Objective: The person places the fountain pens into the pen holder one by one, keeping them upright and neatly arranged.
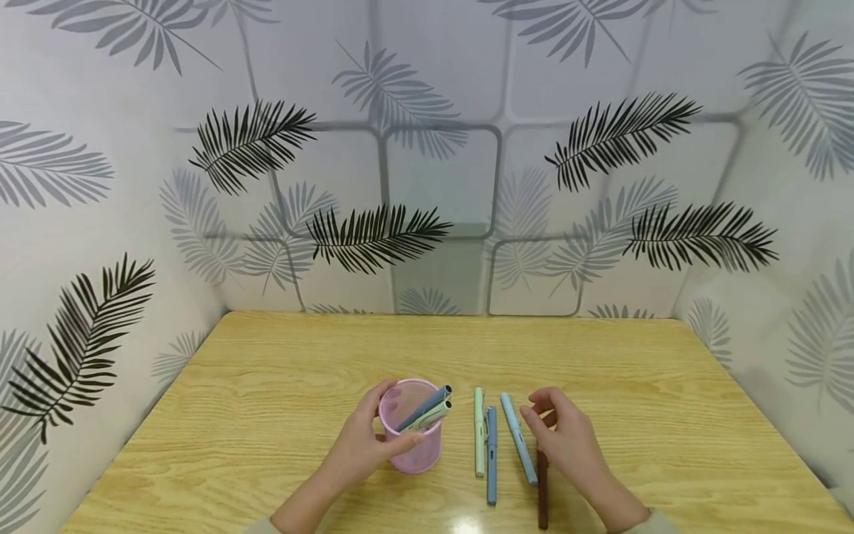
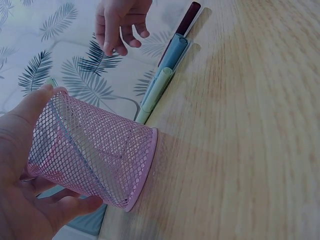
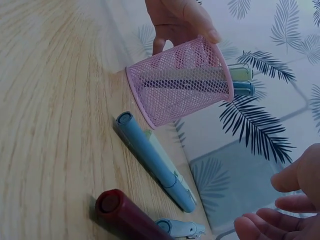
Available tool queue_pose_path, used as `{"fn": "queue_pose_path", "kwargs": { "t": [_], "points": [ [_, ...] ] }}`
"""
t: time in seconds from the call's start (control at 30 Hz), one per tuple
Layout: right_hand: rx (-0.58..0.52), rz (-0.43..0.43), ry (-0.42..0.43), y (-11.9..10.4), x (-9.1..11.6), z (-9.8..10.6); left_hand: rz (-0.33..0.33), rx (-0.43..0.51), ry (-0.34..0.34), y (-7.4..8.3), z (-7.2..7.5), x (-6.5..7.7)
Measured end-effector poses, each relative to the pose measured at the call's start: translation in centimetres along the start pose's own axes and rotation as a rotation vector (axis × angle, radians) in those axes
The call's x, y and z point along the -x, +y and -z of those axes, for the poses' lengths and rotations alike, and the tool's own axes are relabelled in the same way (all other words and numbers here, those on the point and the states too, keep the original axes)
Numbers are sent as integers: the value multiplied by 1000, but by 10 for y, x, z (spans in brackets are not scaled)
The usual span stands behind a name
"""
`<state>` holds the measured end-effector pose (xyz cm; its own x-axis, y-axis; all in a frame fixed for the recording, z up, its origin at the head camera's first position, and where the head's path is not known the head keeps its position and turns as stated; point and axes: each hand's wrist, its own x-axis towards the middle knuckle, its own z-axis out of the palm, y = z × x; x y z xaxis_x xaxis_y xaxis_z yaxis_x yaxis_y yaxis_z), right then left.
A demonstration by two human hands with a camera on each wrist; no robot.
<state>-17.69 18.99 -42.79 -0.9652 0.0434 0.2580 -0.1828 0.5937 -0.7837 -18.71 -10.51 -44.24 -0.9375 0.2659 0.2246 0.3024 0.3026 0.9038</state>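
A pink mesh pen cup (image 1: 415, 454) stands upright on the table, and my left hand (image 1: 353, 447) grips it round the side, thumb at the rim. Inside lean a blue pen (image 1: 425, 407) and a pale green pen (image 1: 437, 411), their ends above the rim. My right hand (image 1: 568, 436) hovers with loosely bent fingers and holds nothing, as the right wrist view also shows. Below and beside it lie a dark red-brown pen (image 1: 543, 495) and a light blue pen (image 1: 518, 437). Closer to the cup lie a pale green pen (image 1: 479, 434) and a blue pen (image 1: 491, 460).
The wooden table (image 1: 280, 363) runs back to a pale curtain (image 1: 440, 178) printed with leaves, which also closes off both sides. The loose pens lie roughly lengthwise between cup and right hand.
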Motion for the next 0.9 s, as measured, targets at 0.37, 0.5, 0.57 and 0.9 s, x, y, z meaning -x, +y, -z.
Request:
{"fn": "queue_pose_path", "kwargs": {
  "t": [0.37,0.5,0.57,0.9],
  "points": [
    [131,-99,-90,6,-1,8,3,-21,1,1,0,0],
    [170,-119,-145,10,-1,11,5,-23,5,0,0,0],
    [195,-122,-166,11,-2,12,3,-25,6,-1,0,0],
    [258,-155,-200,19,-1,11,2,-27,5,-2,0,0]
  ]
}}
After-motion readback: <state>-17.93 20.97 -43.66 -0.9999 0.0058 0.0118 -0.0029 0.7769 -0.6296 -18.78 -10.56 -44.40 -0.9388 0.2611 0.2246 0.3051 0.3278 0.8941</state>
